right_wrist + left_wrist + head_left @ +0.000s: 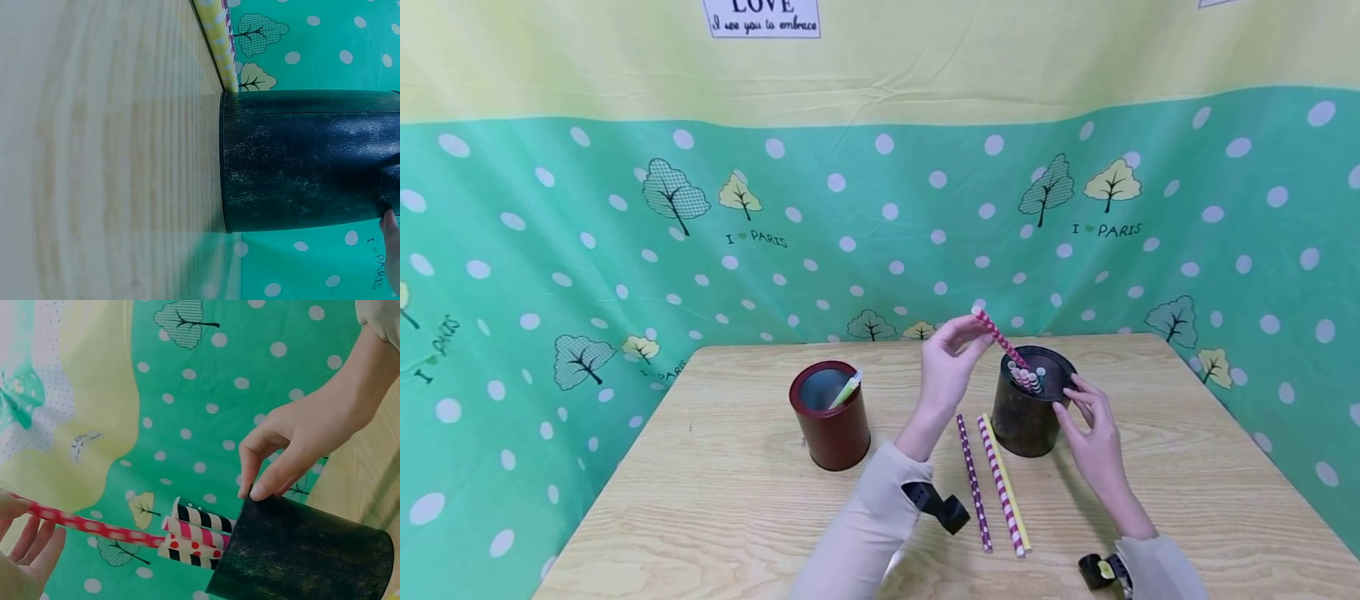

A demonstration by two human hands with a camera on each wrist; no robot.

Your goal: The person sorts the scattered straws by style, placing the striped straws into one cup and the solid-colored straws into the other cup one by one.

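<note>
In the head view my left hand (950, 364) pinches a red patterned paper straw (1000, 337). Its lower end is among several striped and dotted straws (1025, 379) standing in a black round canister (1026, 425). The left wrist view shows the red straw (94, 526) slanting from my fingers down to that bunch at the canister's mouth. My right hand (1093, 429) holds the canister at its rim, thumb on the near side; in the left wrist view this hand (306, 437) grips the rim's edge. The right wrist view catches only a fingertip (390, 228) against the canister's wall.
A dark red canister (835, 433) with a light green straw (846, 390) leaning inside stands at left. Between the canisters lie a purple dotted straw (973, 483), a red-white striped one (1000, 487) and a yellow one (1010, 487) on the wooden table (700, 500). A printed curtain hangs behind.
</note>
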